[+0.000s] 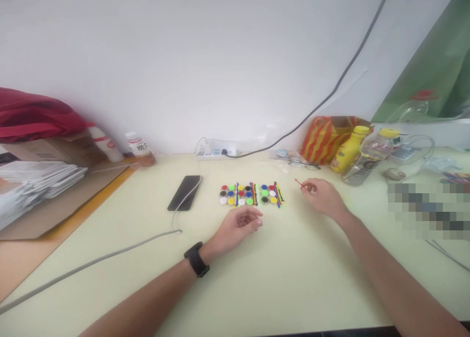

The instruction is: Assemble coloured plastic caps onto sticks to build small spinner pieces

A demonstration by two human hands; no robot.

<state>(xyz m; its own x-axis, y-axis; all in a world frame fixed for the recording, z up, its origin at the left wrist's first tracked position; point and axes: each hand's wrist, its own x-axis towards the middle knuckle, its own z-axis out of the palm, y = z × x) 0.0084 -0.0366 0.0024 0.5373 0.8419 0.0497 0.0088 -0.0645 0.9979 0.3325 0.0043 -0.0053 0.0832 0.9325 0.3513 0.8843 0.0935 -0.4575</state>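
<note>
Pinching a thin red plastic-looking stick, the right hand needs steadiness, and the empty, loosely curled left hand clearance from round multicoloured caps.

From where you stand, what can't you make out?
All in the head view:
Thin red stick: gripped end, hidden by the bare right hand.
Red fabric bundle: cut off by the left edge.
Red-and-yellow striped bag: partly hidden by yellow-capped yellow bottle.
Pixelated patch: contents blurred.
</note>
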